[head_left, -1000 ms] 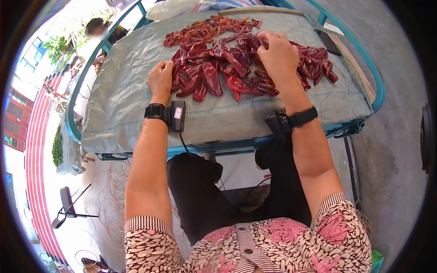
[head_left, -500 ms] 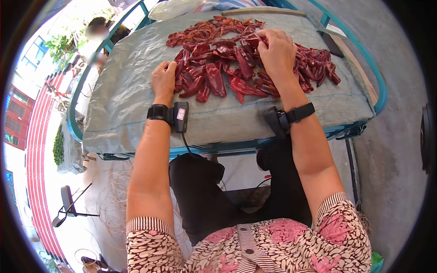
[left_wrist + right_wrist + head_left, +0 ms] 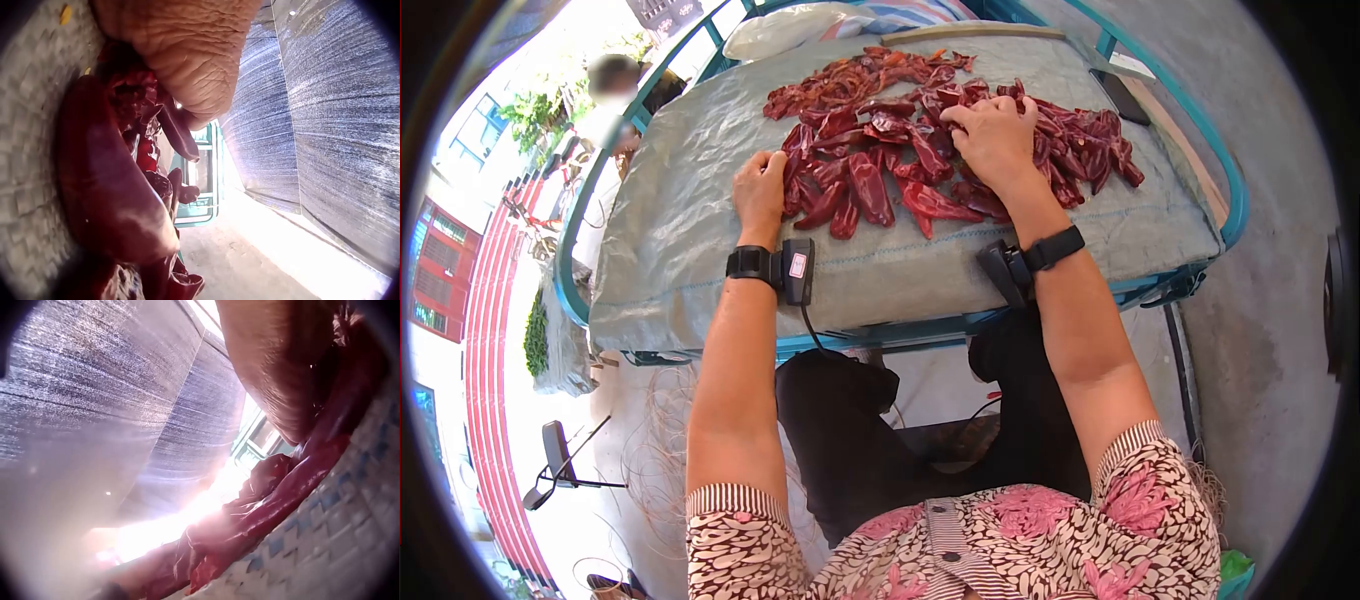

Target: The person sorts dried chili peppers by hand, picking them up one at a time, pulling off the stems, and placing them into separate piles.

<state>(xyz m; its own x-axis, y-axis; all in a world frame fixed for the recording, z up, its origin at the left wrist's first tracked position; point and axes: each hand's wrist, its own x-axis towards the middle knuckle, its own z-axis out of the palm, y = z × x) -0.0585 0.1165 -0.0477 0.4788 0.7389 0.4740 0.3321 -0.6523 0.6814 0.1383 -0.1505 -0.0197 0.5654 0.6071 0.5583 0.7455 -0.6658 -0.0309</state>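
Observation:
Dried red chili peppers (image 3: 870, 190) lie in a heap on a woven grey sheet (image 3: 670, 200). My left hand (image 3: 758, 195) rests at the heap's left edge with its fingers bent toward the chilies; I cannot tell if they hold one. In the left wrist view, a large glossy chili (image 3: 112, 181) lies below that hand, whose fingertips are out of sight. Over the right part of the heap, my right hand (image 3: 997, 145) reaches down with thumb and fingers spread apart. Red chilies (image 3: 256, 512) lie close under its palm in the right wrist view.
Smaller, shrivelled chili pieces (image 3: 860, 80) form a pile at the back, and more chilies (image 3: 1090, 150) spread to the right. A dark phone (image 3: 1120, 95) lies near the right edge. A teal metal rail (image 3: 1235, 190) borders the sheet. Another person (image 3: 662, 88) is beyond the left rail.
My right hand has drawn back toward me and slightly left over the heap, its thumb and fingers now wider apart. The left hand stays by the heap's left edge.

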